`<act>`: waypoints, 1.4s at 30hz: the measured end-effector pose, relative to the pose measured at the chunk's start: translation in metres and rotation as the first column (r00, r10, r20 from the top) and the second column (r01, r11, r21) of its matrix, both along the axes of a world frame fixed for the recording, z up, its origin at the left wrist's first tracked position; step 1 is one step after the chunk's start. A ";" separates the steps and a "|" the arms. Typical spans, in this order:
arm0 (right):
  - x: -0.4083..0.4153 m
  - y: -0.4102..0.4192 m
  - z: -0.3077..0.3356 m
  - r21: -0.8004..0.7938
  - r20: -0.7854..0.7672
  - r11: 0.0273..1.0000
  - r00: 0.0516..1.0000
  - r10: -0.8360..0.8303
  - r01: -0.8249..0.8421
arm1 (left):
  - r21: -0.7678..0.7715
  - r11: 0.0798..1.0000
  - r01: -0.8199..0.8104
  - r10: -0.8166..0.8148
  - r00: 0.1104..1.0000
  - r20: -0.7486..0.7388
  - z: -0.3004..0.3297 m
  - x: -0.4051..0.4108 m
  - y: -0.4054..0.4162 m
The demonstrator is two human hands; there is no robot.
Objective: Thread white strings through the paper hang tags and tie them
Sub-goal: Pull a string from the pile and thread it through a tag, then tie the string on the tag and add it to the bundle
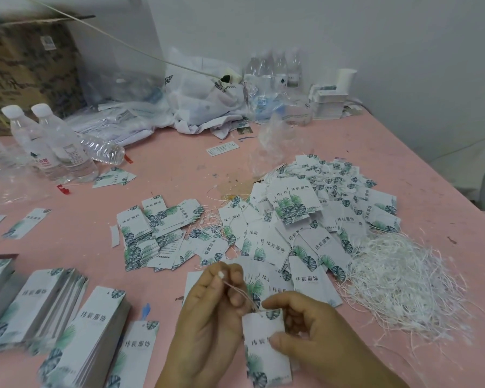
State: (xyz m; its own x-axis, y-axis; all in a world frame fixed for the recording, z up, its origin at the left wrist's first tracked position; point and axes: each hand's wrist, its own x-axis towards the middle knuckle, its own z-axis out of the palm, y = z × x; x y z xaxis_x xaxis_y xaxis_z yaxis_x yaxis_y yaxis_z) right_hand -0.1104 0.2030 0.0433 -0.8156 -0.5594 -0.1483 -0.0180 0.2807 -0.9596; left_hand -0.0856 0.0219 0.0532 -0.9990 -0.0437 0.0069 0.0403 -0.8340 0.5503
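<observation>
Pink table (165, 163), stained and scuffed. Heap of strung hang tags (305, 219) spread at centre-right; loose white strings (398, 284) piled just beside it. Neat tag stacks (90, 331) set near left edge. Water bottles (51, 141) stood far left; plastic bags (196, 105) crumpled at back.

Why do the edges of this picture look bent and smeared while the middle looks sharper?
Head view: the wide-angle lens curves the pink table's far edge; the stacked leaf-print paper tags at lower left are blurred, while the loose pile of white strings and the tag in the hands stay fairly crisp; lighting is soft and even, with faint shadows.
</observation>
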 end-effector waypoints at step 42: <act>-0.016 0.008 0.004 0.316 -0.481 0.907 0.871 -0.101 0.280 | -0.971 0.179 -0.159 0.478 0.877 -0.055 -0.032 0.000 0.004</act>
State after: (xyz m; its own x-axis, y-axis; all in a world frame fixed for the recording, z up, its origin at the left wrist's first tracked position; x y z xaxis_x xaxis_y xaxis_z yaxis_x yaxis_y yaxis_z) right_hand -0.1268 0.2113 0.0474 -0.9265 -0.3642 0.0945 -0.3254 0.6496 -0.6871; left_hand -0.0855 0.0263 0.0217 -0.8719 -0.4796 0.0990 -0.0824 0.3430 0.9357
